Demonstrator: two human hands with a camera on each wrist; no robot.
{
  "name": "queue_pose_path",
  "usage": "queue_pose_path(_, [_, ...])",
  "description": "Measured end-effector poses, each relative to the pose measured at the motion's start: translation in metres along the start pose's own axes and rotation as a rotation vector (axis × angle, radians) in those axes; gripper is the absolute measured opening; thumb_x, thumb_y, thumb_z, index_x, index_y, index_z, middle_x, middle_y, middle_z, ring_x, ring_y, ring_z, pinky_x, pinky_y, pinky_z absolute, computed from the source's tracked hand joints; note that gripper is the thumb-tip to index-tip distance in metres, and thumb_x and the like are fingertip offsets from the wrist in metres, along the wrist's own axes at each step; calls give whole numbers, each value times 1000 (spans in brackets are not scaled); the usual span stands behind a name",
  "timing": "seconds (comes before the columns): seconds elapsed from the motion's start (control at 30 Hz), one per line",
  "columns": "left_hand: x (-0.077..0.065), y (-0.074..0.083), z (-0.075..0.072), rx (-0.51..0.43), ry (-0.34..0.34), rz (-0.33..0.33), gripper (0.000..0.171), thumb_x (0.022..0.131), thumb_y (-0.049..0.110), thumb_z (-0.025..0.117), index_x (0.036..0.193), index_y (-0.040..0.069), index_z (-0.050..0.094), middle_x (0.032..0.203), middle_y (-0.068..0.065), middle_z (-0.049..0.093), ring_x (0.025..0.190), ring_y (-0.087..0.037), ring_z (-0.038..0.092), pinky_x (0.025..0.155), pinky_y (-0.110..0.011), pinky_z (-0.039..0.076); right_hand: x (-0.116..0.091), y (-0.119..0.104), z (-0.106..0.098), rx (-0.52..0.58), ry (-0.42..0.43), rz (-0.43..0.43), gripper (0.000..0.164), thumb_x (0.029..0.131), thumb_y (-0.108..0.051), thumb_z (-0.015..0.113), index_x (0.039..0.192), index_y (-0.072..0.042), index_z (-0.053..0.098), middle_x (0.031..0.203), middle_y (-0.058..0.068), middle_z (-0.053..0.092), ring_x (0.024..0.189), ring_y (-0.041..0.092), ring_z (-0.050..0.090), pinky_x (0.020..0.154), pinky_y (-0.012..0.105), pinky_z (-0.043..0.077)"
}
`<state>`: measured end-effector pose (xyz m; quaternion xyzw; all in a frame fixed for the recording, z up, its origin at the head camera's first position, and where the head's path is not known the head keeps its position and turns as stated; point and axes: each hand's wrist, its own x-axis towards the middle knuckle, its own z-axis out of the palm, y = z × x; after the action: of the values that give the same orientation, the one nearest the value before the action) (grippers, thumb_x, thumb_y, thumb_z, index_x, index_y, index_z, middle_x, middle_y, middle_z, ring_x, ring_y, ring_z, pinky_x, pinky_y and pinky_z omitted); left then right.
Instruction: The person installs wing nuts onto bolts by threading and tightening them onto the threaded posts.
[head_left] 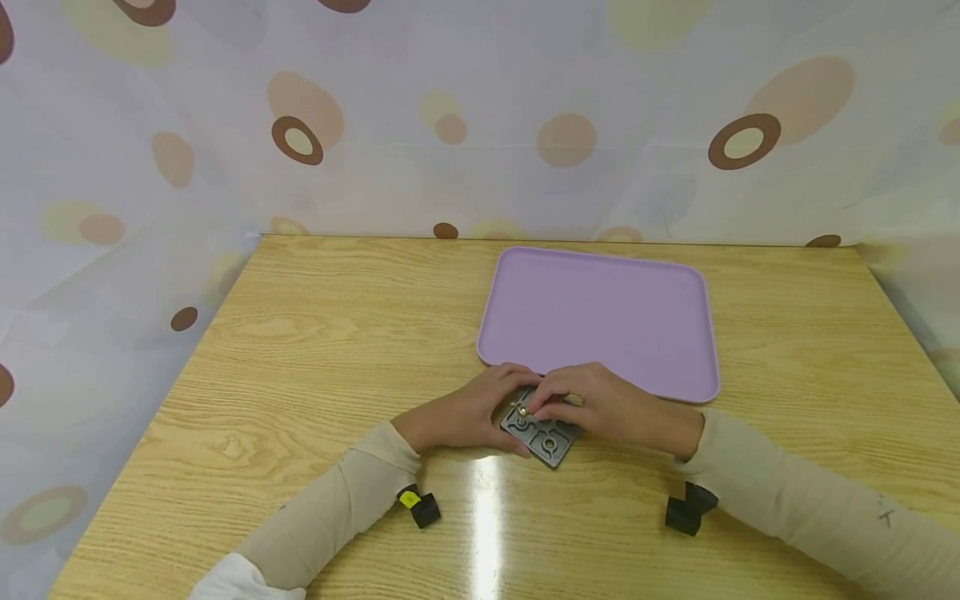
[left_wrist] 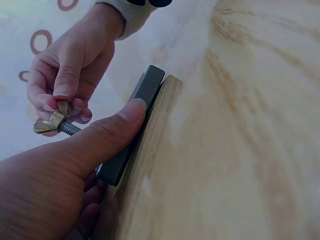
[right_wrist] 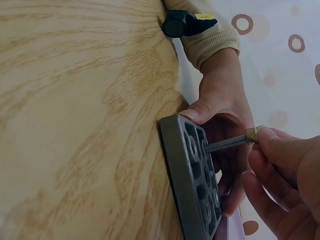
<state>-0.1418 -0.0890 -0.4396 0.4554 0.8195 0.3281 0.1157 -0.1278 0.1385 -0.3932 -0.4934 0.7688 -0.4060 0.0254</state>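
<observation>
One brass wing nut (left_wrist: 56, 120) sits at the tip of a threaded bolt (right_wrist: 226, 144) standing from the grey metal plate (head_left: 538, 432), on the near side of the lilac tray (head_left: 600, 321). Turning the nut seems the step in hand; the next move calls for steady twisting. The left hand (head_left: 468, 412), spread wide, grips the plate's edges; the right hand (head_left: 607, 404), arched in from the right, pinches the nut.

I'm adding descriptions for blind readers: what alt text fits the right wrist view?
A person's right hand pinches a brass-colored nut on a threaded bolt, whose other end reaches a gray plate with molded recesses. The left hand holds the plate by its edges above a wood-grain table.
</observation>
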Motion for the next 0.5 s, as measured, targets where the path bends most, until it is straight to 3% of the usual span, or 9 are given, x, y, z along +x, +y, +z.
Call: queue_pose_path(0.5, [0,0,0,2,3,9,88,69,48,78,139,15,36,136,0,36,125,-9,31,105,-27,27,1,1,2,-8,10,-19,15,81,-4,69,94,-10,69,94,-4,66,83,8,60,71,25,51])
